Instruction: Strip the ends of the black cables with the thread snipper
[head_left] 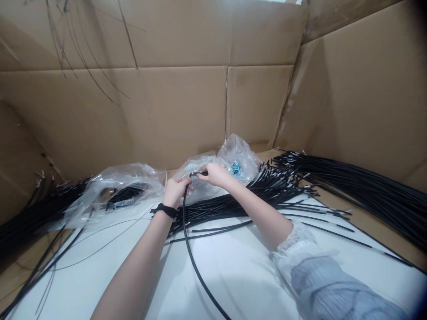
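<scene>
My left hand [176, 191] is closed on a black cable [187, 240] near its upper end. From there the cable curves down and out of view at the bottom. My right hand [215, 174] pinches a short, thin black piece [201, 173] at the cable's end; its exact kind is too small to make out. The fingertips of both hands are close together above the white work surface [213, 266]. Behind and below them lies a bundle of cut black cables [213, 211], many with pale ends.
Clear plastic bags [116, 178] lie along the back, one holding small blue parts [236, 168]. A thick cable bundle [360, 186] rests at the right, another [40, 209] at the left. Cardboard walls [180, 106] enclose the back and sides. Thin wires [83, 58] hang at upper left.
</scene>
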The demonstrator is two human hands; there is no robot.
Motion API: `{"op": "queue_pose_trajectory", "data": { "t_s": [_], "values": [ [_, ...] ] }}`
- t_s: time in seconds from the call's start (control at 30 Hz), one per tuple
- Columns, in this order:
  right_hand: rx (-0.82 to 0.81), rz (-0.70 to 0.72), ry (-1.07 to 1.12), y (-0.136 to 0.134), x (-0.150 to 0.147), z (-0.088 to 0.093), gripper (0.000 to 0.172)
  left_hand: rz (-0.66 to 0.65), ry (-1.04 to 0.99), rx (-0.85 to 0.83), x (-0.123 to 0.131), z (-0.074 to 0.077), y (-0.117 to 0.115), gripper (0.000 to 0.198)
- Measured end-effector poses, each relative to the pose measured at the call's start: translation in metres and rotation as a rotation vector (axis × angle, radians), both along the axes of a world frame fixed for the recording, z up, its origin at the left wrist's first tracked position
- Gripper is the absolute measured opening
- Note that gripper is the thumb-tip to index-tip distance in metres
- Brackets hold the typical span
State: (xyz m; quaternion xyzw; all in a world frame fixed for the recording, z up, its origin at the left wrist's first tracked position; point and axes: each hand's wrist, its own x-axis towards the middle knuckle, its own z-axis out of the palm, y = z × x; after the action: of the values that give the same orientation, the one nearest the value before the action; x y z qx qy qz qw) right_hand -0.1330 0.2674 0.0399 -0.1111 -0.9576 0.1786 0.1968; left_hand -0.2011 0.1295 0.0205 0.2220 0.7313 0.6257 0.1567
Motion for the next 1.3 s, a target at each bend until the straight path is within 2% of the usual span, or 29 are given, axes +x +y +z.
{"op": "queue_pose_trajectory", "data": {
  "t_s": [0.13,0.4,0.57,0.73,0.8,0.9,1.13,1.3],
  "values": [
    [0.013,0.031,0.024,-0.004,-0.004,-0.006,0.025,-0.029,-0.005,-0.025,-0.001,-0.001,0.001,0.022],
    [0.003,0.045,0.048,-0.005,-0.012,-0.020,0.029,-0.041,-0.014,-0.062,-0.002,-0.002,0.000,0.026],
    [-0.015,-0.006,0.033,-0.012,-0.013,-0.025,0.029,-0.033,-0.056,-0.062,-0.005,-0.006,0.001,0.025],
    [-0.053,-0.051,0.032,-0.007,-0.016,-0.032,0.027,-0.024,-0.055,-0.044,-0.005,-0.004,0.001,0.018],
    [-0.081,-0.055,0.034,-0.001,-0.016,-0.031,0.024,-0.013,-0.055,-0.038,-0.005,-0.003,0.000,0.016],
    [-0.136,-0.063,0.080,0.007,-0.013,-0.024,0.031,0.001,-0.071,-0.027,-0.007,-0.003,-0.001,0.016],
    [-0.352,-0.020,0.333,0.002,-0.008,0.000,0.046,-0.023,0.015,0.073,-0.002,0.005,0.001,0.018],
    [-0.843,0.121,0.470,-0.008,-0.002,0.010,0.034,-0.050,0.235,0.091,0.020,0.020,-0.001,0.022]
  ]
}}
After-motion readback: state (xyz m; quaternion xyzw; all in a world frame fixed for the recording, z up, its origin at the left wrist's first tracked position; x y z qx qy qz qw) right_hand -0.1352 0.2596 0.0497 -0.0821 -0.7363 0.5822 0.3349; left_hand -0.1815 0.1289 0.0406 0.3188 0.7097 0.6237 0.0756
